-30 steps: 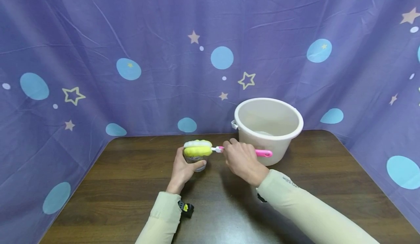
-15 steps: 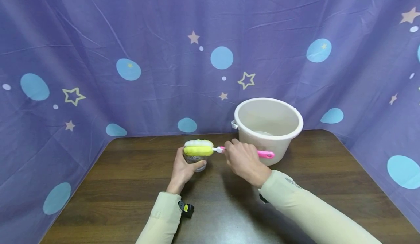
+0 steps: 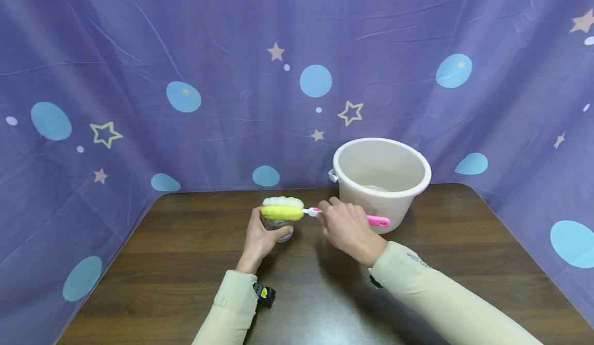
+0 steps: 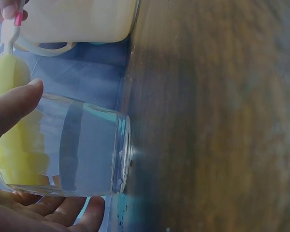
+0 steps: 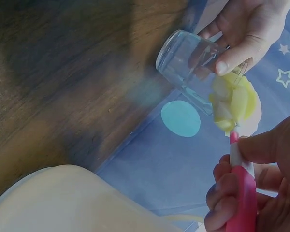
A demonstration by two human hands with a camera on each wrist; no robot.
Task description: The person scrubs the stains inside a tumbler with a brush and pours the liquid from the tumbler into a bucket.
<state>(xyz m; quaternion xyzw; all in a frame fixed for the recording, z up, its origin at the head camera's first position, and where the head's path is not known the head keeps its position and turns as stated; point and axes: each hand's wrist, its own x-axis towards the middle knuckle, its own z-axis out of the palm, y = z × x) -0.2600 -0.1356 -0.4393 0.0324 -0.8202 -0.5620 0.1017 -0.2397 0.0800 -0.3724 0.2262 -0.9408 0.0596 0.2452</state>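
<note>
My left hand (image 3: pixel 260 239) grips a clear drinking glass (image 4: pixel 89 145), thumb on one side and fingers round the other. In the left wrist view the base of the glass is at the tabletop. My right hand (image 3: pixel 349 226) holds a bottle brush by its pink handle (image 5: pixel 242 200), with the thumb on the white part of its neck. The yellow and white sponge head (image 3: pixel 282 212) lies sideways across the mouth of the glass. Part of the yellow sponge shows through the glass wall in the left wrist view. In the head view the sponge covers the rim.
A white bucket (image 3: pixel 394 207) stands at the back right, just behind my right hand, its handle lug on the left side. The brown wooden table (image 3: pixel 176 262) ends at a purple curtain (image 3: pixel 223 102) along the back and sides.
The brush and my right hand have shifted very slightly to the right. My left hand keeps the glass in the same place.
</note>
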